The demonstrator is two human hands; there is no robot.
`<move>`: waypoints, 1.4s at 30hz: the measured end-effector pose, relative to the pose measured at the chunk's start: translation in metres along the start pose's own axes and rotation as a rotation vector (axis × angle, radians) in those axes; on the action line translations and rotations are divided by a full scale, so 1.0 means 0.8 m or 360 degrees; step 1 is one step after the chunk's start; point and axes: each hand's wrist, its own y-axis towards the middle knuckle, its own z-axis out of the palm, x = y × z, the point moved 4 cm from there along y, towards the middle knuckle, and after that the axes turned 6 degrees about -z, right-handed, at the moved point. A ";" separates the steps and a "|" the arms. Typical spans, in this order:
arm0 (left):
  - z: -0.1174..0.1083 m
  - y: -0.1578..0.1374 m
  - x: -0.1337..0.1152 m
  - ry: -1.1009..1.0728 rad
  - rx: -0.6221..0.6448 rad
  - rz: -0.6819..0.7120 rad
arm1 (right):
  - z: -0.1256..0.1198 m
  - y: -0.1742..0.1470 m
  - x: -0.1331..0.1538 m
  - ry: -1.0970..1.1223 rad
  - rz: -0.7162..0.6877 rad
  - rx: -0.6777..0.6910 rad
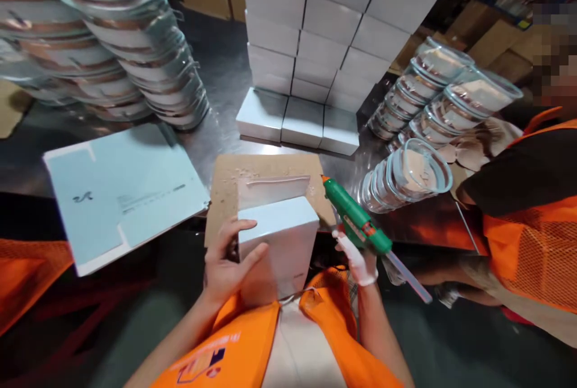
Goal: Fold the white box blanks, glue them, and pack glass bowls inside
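Observation:
My left hand (pixel 232 259) grips the left side of a white box (pixel 280 250), its thumb on the near face and fingers around the far edge. At the box's far side a white flap (pixel 273 191) stands up over a brown cardboard sheet (pixel 225 181). In my right hand (pixel 357 259), which wears a white glove, is a green glue gun (pixel 356 211). Its orange nozzle points up and left, over the right edge of the cardboard. A clear glue stick (pixel 410 277) sticks out of the gun's rear.
White boxes (pixel 304 121) are stacked at the back. A pile of flat pale-blue cartons (pixel 130 190) lies left. Stacks of round clear containers (pixel 148 45) rise at the far left, with shorter stacks (pixel 406 175) at right. A person in an orange vest (pixel 532 232) stands at right.

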 end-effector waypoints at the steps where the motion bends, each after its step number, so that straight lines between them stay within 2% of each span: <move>1: -0.001 0.001 0.000 -0.0012 -0.0017 -0.0006 | 0.008 0.011 -0.006 0.0040 0.0104 -0.0008; 4: -0.001 0.003 -0.001 -0.0010 -0.0046 -0.0023 | 0.042 0.045 -0.027 0.0259 0.0508 0.0035; 6: 0.001 0.002 -0.001 -0.0006 -0.0041 -0.0020 | 0.054 0.067 -0.036 0.0293 0.0617 0.0063; 8: 0.001 0.002 -0.002 -0.0011 -0.0029 -0.0011 | 0.047 0.081 -0.039 0.0213 0.0627 0.0063; 11: 0.005 0.004 -0.004 -0.0029 -0.0009 -0.0016 | 0.016 0.083 -0.025 0.0028 0.0624 0.0018; 14: 0.012 0.006 -0.007 -0.0105 0.0043 0.0029 | 0.000 0.074 0.016 0.0005 0.0408 -0.0082; 15: 0.017 0.007 -0.009 -0.0147 0.0110 0.0060 | 0.005 0.071 0.032 0.0075 0.0306 -0.0027; 17: 0.026 0.007 -0.011 -0.0223 0.0292 0.0129 | 0.028 0.066 0.058 0.0298 0.0194 0.0241; 19: 0.033 0.005 -0.013 -0.0265 0.0399 0.0178 | 0.053 0.061 0.068 0.0519 0.0253 0.0526; 21: 0.037 0.004 -0.012 -0.0301 0.0386 0.0174 | 0.062 0.058 0.066 0.0625 0.0289 0.0537; 22: 0.038 0.004 -0.011 -0.0345 0.0353 0.0153 | 0.061 0.057 0.063 0.0642 0.0236 0.0491; 24: 0.040 0.006 -0.008 -0.0522 0.0303 0.0113 | 0.053 0.054 0.060 0.0637 -0.0023 0.0516; 28: 0.039 0.015 -0.001 -0.0837 0.0332 0.0161 | 0.041 0.041 0.071 0.0520 -0.0684 0.1017; 31: 0.033 0.018 0.004 -0.0699 0.0397 0.0157 | 0.038 0.035 0.082 0.0195 -0.1016 0.1069; 33: 0.029 0.017 0.006 -0.0644 0.0399 0.0086 | 0.043 0.030 0.088 0.0035 -0.1138 0.1066; 35: 0.028 0.017 0.003 -0.0643 0.0378 0.0046 | 0.048 0.027 0.094 0.0023 -0.1181 0.1046; 38: 0.031 0.018 -0.005 -0.0598 0.0363 0.0078 | 0.052 0.027 0.094 0.0110 -0.1109 0.0998; 40: 0.030 0.023 -0.007 -0.0559 0.0349 0.0099 | 0.050 0.030 0.085 0.0168 -0.0934 0.0989; 42: 0.022 0.030 -0.002 -0.0565 0.0287 0.0058 | 0.036 0.034 0.069 0.0301 -0.0699 0.0828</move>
